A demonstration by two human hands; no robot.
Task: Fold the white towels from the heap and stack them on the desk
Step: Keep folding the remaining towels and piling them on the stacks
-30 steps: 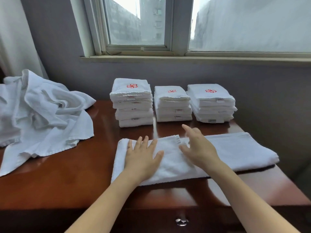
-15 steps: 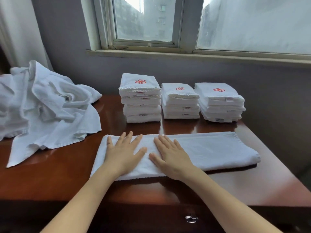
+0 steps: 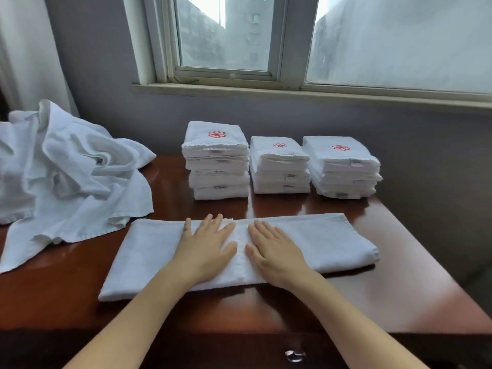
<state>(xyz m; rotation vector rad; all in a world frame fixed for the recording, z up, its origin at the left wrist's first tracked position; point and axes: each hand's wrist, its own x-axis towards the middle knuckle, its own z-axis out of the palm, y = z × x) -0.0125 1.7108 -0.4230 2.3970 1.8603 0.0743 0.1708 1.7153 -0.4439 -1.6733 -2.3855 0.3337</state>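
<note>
Heap [image 3: 66, 177] of loose towels cut by the left edge; no telling how far on. Under it, part of the desk [image 3: 399, 275] hidden, and the desk's left end out of frame. Middle of the flat towel [image 3: 332, 235] covered by the left hand [image 3: 206, 246] and right hand [image 3: 274, 251], palms unseen. Both forearms cut at the bottom edge. Tags [image 3: 355, 163] on the stacks [image 3: 279, 166] too small to read. Drawer handle [image 3: 294, 355] dim and blurred, shape unclear. Window [image 3: 223, 35] cropped at top and right; right pane too hazy to see through.
</note>
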